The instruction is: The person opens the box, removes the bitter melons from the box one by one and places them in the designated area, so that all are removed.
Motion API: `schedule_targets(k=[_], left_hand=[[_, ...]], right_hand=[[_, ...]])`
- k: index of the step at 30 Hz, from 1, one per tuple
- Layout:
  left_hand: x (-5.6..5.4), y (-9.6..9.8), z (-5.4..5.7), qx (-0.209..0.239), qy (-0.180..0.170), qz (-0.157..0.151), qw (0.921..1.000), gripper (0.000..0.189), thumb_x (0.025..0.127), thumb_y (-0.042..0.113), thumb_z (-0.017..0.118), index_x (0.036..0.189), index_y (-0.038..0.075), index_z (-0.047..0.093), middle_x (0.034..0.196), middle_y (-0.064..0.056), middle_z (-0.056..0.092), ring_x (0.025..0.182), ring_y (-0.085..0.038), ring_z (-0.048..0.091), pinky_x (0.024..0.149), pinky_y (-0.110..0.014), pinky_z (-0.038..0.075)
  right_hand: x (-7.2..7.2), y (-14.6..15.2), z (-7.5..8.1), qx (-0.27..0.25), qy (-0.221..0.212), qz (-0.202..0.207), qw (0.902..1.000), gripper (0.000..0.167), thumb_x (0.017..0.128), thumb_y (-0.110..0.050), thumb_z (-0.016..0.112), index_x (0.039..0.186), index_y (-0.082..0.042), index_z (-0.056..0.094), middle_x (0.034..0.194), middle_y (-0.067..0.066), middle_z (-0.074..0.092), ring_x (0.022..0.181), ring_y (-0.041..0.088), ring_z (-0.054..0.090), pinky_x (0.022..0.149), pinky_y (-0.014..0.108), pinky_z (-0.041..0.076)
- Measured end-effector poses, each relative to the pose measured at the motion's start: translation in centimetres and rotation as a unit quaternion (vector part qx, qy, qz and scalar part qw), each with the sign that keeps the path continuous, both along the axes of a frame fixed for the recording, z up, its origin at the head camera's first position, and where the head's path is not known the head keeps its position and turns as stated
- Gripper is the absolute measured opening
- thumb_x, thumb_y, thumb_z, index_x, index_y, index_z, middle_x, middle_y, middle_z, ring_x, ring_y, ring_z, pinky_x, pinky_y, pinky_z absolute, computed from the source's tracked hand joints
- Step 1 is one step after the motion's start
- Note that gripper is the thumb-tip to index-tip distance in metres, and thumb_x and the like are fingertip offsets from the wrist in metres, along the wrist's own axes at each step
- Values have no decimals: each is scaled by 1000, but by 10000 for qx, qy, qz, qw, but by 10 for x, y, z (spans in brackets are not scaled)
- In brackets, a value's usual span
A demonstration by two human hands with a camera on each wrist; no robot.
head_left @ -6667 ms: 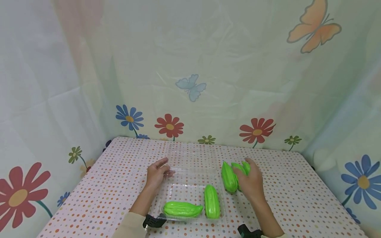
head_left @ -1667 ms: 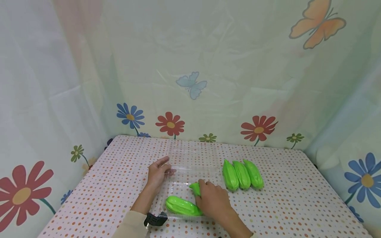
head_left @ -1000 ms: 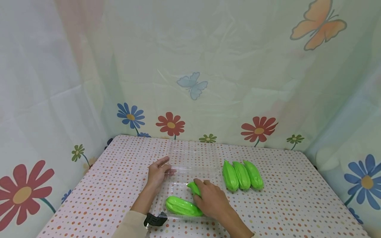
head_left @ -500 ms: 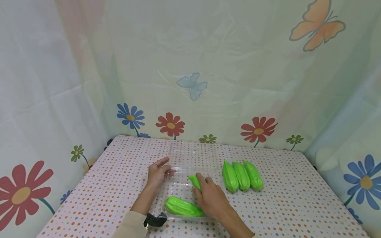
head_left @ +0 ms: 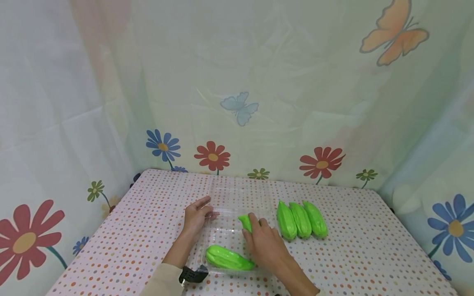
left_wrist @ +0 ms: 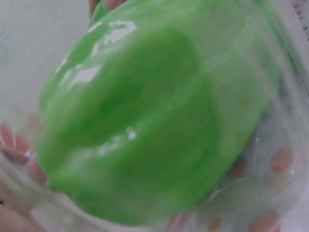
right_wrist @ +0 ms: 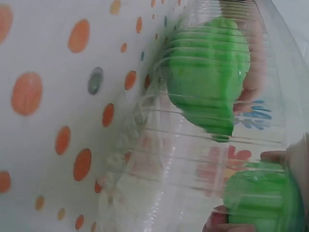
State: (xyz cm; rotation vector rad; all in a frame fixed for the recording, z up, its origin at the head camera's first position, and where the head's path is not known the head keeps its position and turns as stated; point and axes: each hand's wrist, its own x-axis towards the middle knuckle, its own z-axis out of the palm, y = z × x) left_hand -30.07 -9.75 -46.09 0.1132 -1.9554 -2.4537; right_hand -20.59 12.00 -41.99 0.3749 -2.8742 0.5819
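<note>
A clear plastic container (head_left: 222,235) lies with its lid (head_left: 240,193) folded back away from me. One green ridged toy gourd (head_left: 226,258) lies along the container's near side; it fills most of the left wrist view. My right hand (head_left: 267,246) grips a second green gourd (head_left: 246,222) over the container's right half. Only that gourd's pointed end shows past the fingers in the head view; in the right wrist view fingers (right_wrist: 275,155) lie along its sides (right_wrist: 258,198). My left hand (head_left: 196,214) holds the container's left edge near the hinge, some fingertips showing through the plastic.
Three more green gourds (head_left: 301,221) lie side by side on the dotted tablecloth (head_left: 370,246), right of the container. A flower-printed curtain (head_left: 281,123) hangs behind the table and down both sides.
Earlier my right hand was at the gourds on the right; then it came over the container, gripping a gourd. In the last second it shifts slightly away and right. My left hand stays put.
</note>
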Motion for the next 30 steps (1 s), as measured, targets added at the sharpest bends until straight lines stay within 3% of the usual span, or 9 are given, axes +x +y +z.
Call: schedule_targets(k=[10, 24, 30], left_hand=[[1, 0, 0, -12, -4, -18, 10000, 51, 97, -2, 56, 147, -6, 47, 152, -24, 45, 98, -31, 72, 79, -26, 63], [3, 1, 0, -5, -34, 5, 10000, 51, 97, -1, 56, 148, -5, 46, 151, -25, 46, 93, -25, 73, 79, -26, 63], [3, 0, 2, -1, -61, -35, 10000, 52, 97, -1, 56, 148, -4, 46, 151, -25, 47, 96, -28, 73, 79, -25, 63]], right_hand=[[-1, 5, 2, -58, -49, -147, 9999, 49, 104, -27, 57, 142, 2, 45, 114, 31, 61, 79, 41, 68, 66, 52, 62], [-8, 17, 20, -288, -203, -261, 9990, 54, 105, -26, 54, 147, 5, 40, 121, 33, 59, 86, 42, 68, 70, 52, 63], [-10, 22, 22, -515, -301, -512, 9969, 57, 107, -27, 50, 150, 7, 35, 130, 38, 54, 101, 54, 64, 81, 61, 60]])
